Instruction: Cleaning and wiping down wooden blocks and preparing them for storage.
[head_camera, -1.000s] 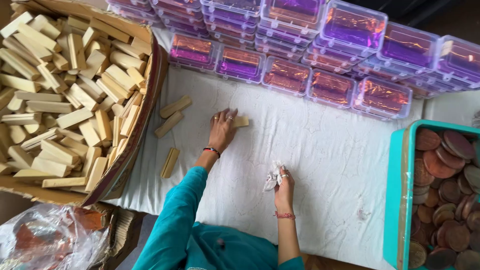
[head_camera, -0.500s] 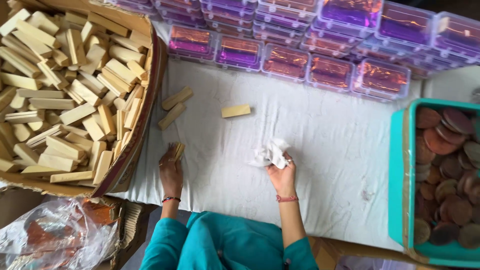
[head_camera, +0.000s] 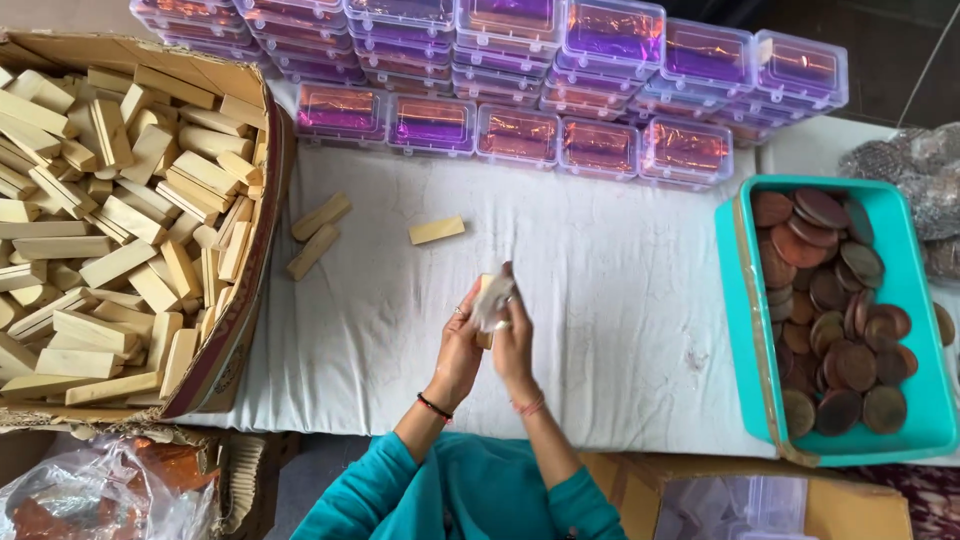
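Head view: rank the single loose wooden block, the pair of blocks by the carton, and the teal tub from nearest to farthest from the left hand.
1. Single wooden block: above the left hand, on the cloth.
2. Pair of blocks: upper left, beside the carton.
3. Teal tub: far right, past the right hand.

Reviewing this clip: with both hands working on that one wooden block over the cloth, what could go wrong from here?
The wooden block is mostly hidden under the crumpled white cloth piece between the left hand and right hand; it might slip out. Three loose blocks lie nearby on the white sheet and could get nudged.
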